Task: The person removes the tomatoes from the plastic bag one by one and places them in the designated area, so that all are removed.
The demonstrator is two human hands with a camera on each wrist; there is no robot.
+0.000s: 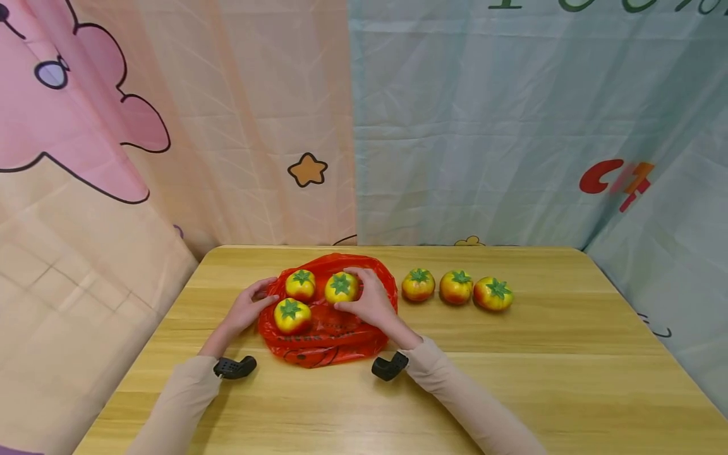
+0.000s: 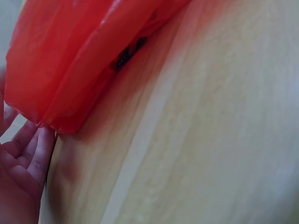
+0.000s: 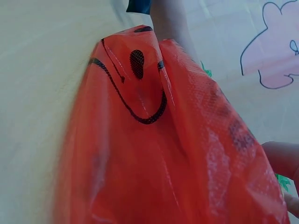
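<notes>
A red plastic bag lies spread on the wooden table, with black print on its near side. On it are two yellow-red tomatoes with green star-shaped tops, one tomato at the back and another tomato closer to me. My right hand grips a third tomato between thumb and fingers, over the bag. At the bag's left edge my left hand holds the rim with thumb and fingers. The left wrist view shows its fingers against the red plastic. Bag folds fill most of the right wrist view.
Right of the bag, three more tomatoes stand in a row: a left one, a middle one and a right one. Printed curtains hang behind the table and at its sides.
</notes>
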